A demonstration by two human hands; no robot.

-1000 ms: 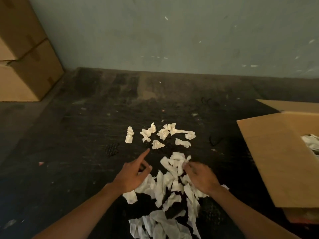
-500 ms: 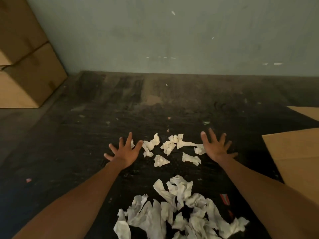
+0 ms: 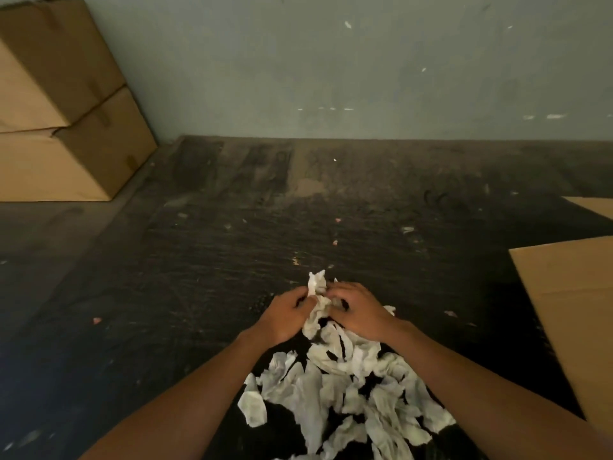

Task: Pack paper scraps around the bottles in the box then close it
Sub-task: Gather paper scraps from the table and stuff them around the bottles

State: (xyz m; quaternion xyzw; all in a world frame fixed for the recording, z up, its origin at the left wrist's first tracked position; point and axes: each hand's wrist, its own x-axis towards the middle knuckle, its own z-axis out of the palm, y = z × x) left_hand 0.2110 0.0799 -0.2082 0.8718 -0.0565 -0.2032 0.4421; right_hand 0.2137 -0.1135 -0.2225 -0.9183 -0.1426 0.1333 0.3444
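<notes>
dark, scuffed floor (image 3: pixel 232 260) runs back to a pale wall, and the work happens low on it, close to the person.

both grips are closed on the same wad of paper scraps (image 3: pixel 316 300): the left hand (image 3: pixel 285 315) and the right hand (image 3: pixel 356 310) face each other with fingers curled in, pinching crumpled white pieces between them so a tuft sticks up above the knuckles. two hands cupped together like this seem meant to gather a bigger load than one could carry, and to stop loose bits dropping off on the way.

just below the hands, nearer the person, lies the main heap of scraps (image 3: pixel 348 393), spread loosely on the floor and touching the gathered wad at its far edge. keeping the pile in front and within reach makes each scoop short.

out to the right, an open cardboard flap (image 3: pixel 570 310) of the box juts into view; its inside and the bottles are out of frame, so how full it is cannot be told. it sits near the heap, likely so handfuls swing straight across.

far left, against the wall, two stacked cartons (image 3: pixel 59 111) stand well apart from the work.

packing looks unfinished, since much paper remains on the floor.
</notes>
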